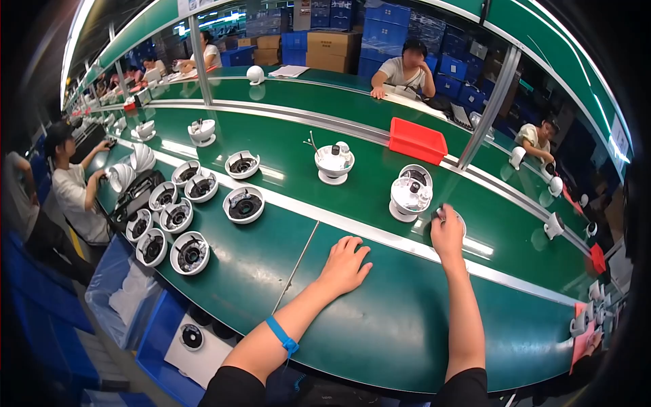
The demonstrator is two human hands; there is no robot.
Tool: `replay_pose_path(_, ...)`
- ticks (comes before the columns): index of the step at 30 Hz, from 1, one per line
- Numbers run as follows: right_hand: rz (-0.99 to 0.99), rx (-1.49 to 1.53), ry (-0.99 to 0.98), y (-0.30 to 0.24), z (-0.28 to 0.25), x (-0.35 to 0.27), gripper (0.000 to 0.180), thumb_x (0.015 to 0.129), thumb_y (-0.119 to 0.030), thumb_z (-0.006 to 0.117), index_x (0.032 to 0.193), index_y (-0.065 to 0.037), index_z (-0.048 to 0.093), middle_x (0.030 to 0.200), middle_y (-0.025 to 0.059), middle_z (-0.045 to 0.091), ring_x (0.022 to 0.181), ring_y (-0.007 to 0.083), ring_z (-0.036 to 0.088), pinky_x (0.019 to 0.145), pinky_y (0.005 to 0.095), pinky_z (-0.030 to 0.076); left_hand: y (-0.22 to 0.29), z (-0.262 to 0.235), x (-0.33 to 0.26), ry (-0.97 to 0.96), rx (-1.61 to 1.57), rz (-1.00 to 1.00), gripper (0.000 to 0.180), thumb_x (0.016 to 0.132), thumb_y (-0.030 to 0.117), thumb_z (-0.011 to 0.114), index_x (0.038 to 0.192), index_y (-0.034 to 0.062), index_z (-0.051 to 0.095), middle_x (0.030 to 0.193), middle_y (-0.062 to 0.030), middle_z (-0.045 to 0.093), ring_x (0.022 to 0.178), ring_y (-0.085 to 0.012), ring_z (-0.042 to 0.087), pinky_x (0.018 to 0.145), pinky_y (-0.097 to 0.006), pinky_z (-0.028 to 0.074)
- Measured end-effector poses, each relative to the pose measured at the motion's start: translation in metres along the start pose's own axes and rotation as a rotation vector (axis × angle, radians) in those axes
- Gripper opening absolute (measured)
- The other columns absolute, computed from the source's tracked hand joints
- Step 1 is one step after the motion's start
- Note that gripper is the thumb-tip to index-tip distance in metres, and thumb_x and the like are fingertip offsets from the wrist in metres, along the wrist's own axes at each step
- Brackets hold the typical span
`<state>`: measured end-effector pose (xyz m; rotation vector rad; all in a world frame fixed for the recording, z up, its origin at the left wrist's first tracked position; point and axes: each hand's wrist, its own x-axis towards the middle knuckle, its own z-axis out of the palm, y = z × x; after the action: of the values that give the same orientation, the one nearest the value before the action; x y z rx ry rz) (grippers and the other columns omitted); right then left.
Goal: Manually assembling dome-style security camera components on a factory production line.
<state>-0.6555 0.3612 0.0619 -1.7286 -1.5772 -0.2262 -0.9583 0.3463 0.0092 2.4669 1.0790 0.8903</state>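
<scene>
My left hand (344, 266) lies on the green worktable with its fingers spread, holding nothing. Over the near edge of the belt, my right hand (448, 234) is closed on a round white cover (462, 224) with a dark part by my fingertips; the hand hides most of it. Just beyond, a white dome camera body (405, 212) stands on the belt with its open top showing a black centre. A similar cover (418, 174) is tilted up against its back. Further left on the belt stands another dome camera body (334, 164), wires sticking up from it.
Several round white covers with black insides (190, 252) cluster at the table's left. A red tray (418, 140) sits by the belt's far rail. Metal posts (489, 108) rise beyond. Co-workers (407, 71) sit across the line; another person (74, 183) stands at left. Below is a blue bin (152, 332).
</scene>
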Motion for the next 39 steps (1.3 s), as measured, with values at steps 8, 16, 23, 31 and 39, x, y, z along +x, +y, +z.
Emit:
replay_pose_path(8, 0.106, 0.022, -0.220, -0.016, -0.004, -0.062, 0.053, 0.082, -0.004, 0.064, 0.132, 0.010, 0.057, 0.114, 0.0277, 0.069, 0.095, 0.0374, 0.071, 0.087, 0.0436, 0.056, -0.033, -0.032, -0.019, -0.033, 0.014, -0.020, 0.045, 0.094, 0.027, 0.068, 0.131, 0.0020, 0.060, 0.137, -0.0185, 0.052, 0.134, -0.0368, 0.043, 0.111, -0.047, 0.038)
replay_pose_path(16, 0.157, 0.145, -0.459, -0.137, 0.013, -0.071, 0.023, 0.083, -0.016, 0.064, 0.097, 0.000, 0.074, 0.074, 0.0157, 0.073, 0.069, 0.0302, 0.073, 0.070, 0.0390, 0.057, -0.060, -0.046, -0.033, 0.173, -0.198, -0.203, 0.065, 0.098, 0.035, 0.064, 0.148, -0.0010, 0.042, 0.140, -0.0248, 0.047, 0.128, -0.0428, 0.048, 0.108, -0.051, 0.041)
replay_pose_path(23, 0.309, 0.587, -0.502, -0.202, 0.100, 0.004, 0.031, 0.100, -0.024, 0.058, 0.083, -0.002, 0.070, 0.059, 0.0063, 0.066, 0.046, 0.0112, 0.056, 0.047, 0.0276, 0.043, -0.081, -0.083, -0.042, 0.184, -0.331, -0.239, 0.064, 0.094, 0.037, 0.069, 0.143, 0.0000, 0.051, 0.142, -0.0225, 0.051, 0.130, -0.0410, 0.049, 0.112, -0.047, 0.039)
replay_pose_path(31, 0.495, 1.187, -0.279, -0.266, 0.222, 0.110, 0.026, 0.093, -0.010, 0.053, 0.117, -0.004, 0.060, 0.101, 0.0054, 0.067, 0.086, 0.0130, 0.067, 0.065, 0.0250, 0.049, -0.096, -0.110, -0.046, 0.055, -0.287, -0.155, 0.046, 0.093, 0.029, 0.067, 0.133, 0.0054, 0.061, 0.119, -0.0174, 0.063, 0.115, -0.0380, 0.057, 0.098, -0.047, 0.046)
replay_pose_path(39, 0.429, 1.242, -0.475, -0.298, 0.239, 0.131, 0.045, 0.093, -0.004, 0.059, 0.136, -0.004, 0.047, 0.125, 0.0112, 0.059, 0.102, 0.0232, 0.072, 0.071, 0.0291, 0.058, -0.117, -0.148, -0.055, -0.120, -0.362, -0.241, 0.040, 0.088, 0.022, 0.067, 0.125, 0.0078, 0.067, 0.116, -0.0187, 0.069, 0.109, -0.0386, 0.065, 0.095, -0.046, 0.052)
